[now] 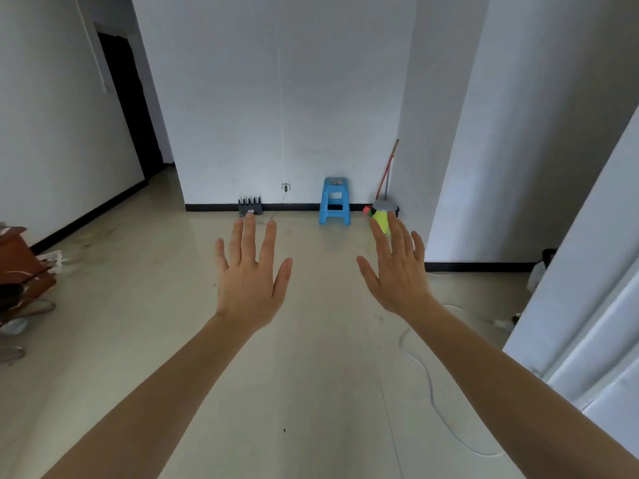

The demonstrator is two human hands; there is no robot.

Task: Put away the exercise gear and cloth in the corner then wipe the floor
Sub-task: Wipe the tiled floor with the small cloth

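Note:
My left hand [249, 275] and my right hand [397, 271] are stretched out in front of me, palms down, fingers spread, both holding nothing. In the far corner stands a yellow-green object [381, 218] with a grey round top [384, 205] and a red-pink piece [368, 210] beside it; my right fingertips overlap it in view. A red-handled stick [388, 167] leans against the wall in that corner. I cannot tell which of these is exercise gear or cloth.
A blue plastic stool [334, 201] stands by the far wall, a black router [250, 207] left of it. A white cable [432, 382] curls over the pale tiled floor [311, 375] at right. Brown furniture [20, 264] sits at left, a white door frame [587, 340] at right.

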